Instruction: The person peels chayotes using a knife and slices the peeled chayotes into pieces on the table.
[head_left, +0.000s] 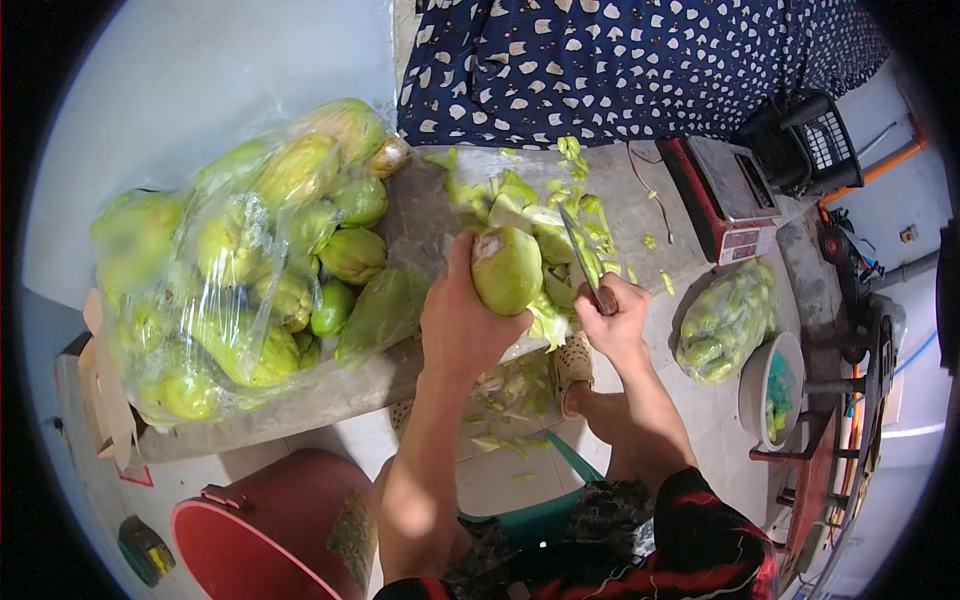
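My left hand [462, 318] is wrapped around a large, smooth, pale green fruit [507, 270] with a whitish patch near its top; I cannot tell its exact kind. My right hand [622, 318] is closed on a knife [579, 243], its brown handle in the fist and its blade pointing away from me. The blade is just right of the fruit and apart from it. Under and behind the fruit lies a heap of green peelings [545, 222] on the grey slab [415, 205].
A clear plastic bag of similar fruits [250, 270] fills the slab's left side. A red scale [720, 200] and a black basket [815, 140] stand at the right. On the floor are a bagged green heap [728, 325], a white tub [755, 400] and a red bucket [290, 520].
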